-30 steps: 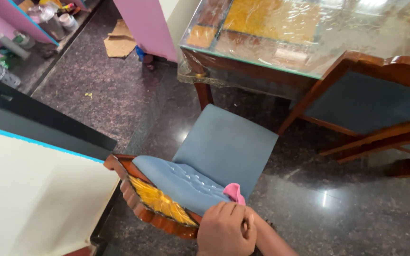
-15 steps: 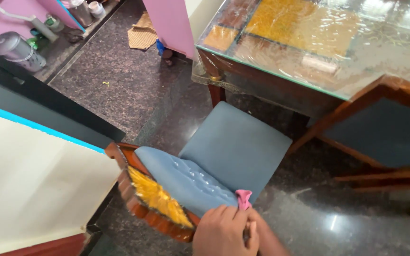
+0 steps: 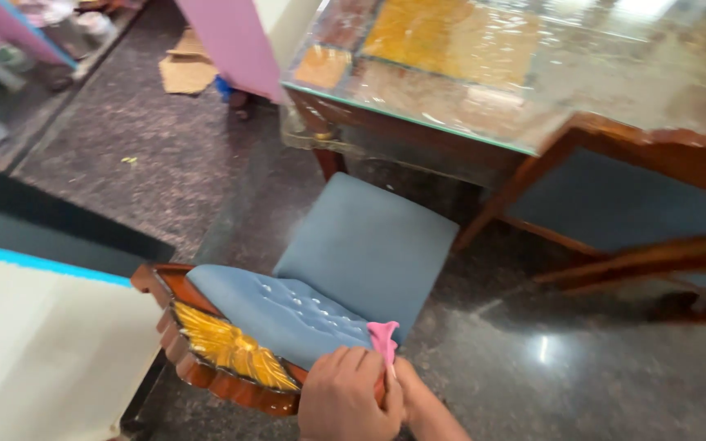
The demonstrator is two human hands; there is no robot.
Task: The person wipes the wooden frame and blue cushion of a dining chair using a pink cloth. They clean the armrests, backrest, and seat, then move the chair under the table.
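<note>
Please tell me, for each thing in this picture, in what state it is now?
Left hand: closed over the chair back's edge, beside the cloth.
Right hand: mostly hidden behind the left; grip unclear.
Pink cloth: bunched, pressed against the chair back.
Blue chair: upright, pulled out from the table.
Table: glass top covered with wrinkled clear plastic.
Second chair: pushed against the table.
Floor: glossy, reflecting light.

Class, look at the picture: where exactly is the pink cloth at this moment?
In the head view, the pink cloth sits low and centre, pinched in the person's hands against the right end of the blue chair backrest, above the dark polished floor.
</note>
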